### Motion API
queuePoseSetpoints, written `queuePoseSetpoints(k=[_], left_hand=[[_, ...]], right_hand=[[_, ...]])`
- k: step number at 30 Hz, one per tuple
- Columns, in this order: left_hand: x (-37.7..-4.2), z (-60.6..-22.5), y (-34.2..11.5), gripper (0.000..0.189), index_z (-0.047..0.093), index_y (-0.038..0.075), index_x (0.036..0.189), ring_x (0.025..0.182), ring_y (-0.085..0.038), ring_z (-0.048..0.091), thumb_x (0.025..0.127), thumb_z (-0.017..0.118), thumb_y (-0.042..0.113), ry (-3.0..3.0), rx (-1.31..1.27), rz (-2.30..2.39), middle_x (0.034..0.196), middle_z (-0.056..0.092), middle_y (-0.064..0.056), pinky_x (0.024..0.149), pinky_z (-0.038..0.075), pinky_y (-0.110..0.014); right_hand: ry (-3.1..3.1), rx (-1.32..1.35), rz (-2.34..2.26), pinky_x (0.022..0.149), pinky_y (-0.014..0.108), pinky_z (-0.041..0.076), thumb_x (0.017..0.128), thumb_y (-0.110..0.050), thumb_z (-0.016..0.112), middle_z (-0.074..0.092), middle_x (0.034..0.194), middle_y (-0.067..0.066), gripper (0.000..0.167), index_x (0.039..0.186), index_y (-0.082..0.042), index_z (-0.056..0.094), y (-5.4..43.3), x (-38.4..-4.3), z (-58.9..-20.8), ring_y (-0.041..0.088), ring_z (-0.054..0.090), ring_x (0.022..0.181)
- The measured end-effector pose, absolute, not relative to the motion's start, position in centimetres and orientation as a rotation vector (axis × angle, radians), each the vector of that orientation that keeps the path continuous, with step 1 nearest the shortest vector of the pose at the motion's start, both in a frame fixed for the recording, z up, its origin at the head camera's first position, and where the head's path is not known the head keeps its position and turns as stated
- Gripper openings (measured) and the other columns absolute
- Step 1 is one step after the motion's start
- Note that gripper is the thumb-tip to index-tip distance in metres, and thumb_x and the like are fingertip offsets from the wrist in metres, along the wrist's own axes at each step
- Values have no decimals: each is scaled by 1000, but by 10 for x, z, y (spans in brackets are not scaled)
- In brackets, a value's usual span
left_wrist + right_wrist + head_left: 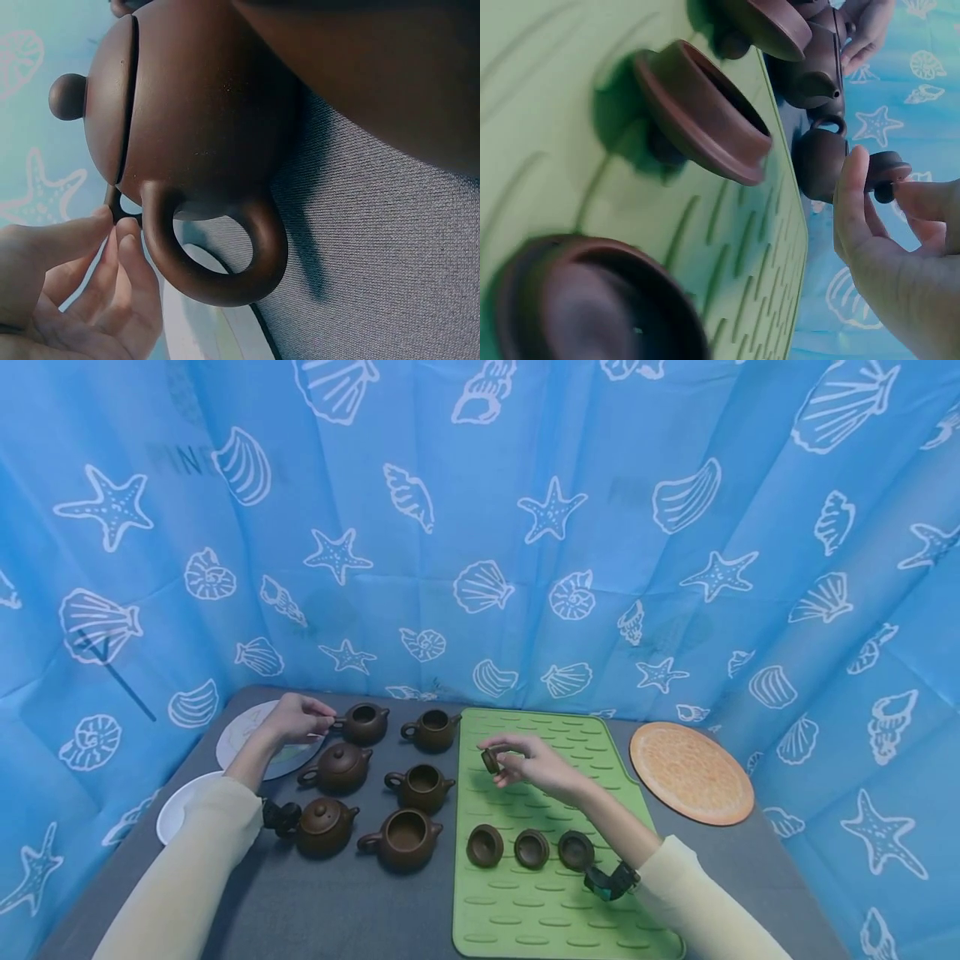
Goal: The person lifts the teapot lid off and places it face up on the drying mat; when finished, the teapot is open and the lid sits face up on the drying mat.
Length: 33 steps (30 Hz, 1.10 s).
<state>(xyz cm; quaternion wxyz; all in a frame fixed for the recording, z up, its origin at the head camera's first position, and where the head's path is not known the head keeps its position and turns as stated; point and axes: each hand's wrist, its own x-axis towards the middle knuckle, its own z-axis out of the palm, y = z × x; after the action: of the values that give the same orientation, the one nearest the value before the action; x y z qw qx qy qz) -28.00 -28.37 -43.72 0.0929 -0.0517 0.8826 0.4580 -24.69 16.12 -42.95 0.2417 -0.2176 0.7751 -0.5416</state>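
My left hand (pixel 296 718) pinches the handle of a lidless brown clay teapot (pixel 365 727) at the back left. In the left wrist view, a lidded teapot (pixel 217 105) in front hides most of that pot. Over the green mat (pixel 570 918), my right hand (pixel 536 764) holds a small brown teapot lid (pixel 490 761), tilted on edge between thumb and fingers; its round knob shows in the right wrist view. On the mat, a left lid (pixel 485 846), a middle lid (pixel 532 848) and a right lid (pixel 576 850) lie upside down in a row.
Two lidded teapots, one behind (pixel 342 768) and one in front (pixel 324 828), stand at left. Three lidless pots (pixel 405 843) line the mat's left edge. A plate (pixel 243 739) and a white dish (pixel 180 806) sit far left, a round orange mat (pixel 692 772) at right.
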Motion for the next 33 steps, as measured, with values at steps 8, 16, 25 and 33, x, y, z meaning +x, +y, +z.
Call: queuePoseSetpoints(k=[8,16,25,33], left_hand=[[-279,-437,-283,30,69,-6,132,107,-31,74,110,60,13,2632,-153,1353,119,72,-24,95,66,-46],[-279,-438,-283,30,68,-6,132,110,-34,75,111,59,13,2645,-138,1334,123,72,-27,94,66,-47],[-277,-433,-281,30,68,-7,132,111,-36,75,110,59,12,2653,-128,1305,126,72,-29,97,65,-50],[-271,-429,-286,33,66,-7,135,120,-43,73,111,59,14,2628,-113,1295,131,70,-31,100,64,-53]], right_hand=[[2154,-628,-1448,97,44,65,106,-10,69,56,150,32,54,154,5,51,165,-243,-439,45,75,115],[2142,-609,-1415,94,45,67,100,7,67,64,128,32,50,146,14,50,163,-248,-448,25,79,96],[2191,-630,-1355,87,38,68,100,10,65,61,128,35,45,143,16,55,153,-255,-460,16,78,86],[2245,-647,-1330,83,35,68,100,11,64,62,129,34,44,143,17,55,147,-257,-459,27,80,89]])
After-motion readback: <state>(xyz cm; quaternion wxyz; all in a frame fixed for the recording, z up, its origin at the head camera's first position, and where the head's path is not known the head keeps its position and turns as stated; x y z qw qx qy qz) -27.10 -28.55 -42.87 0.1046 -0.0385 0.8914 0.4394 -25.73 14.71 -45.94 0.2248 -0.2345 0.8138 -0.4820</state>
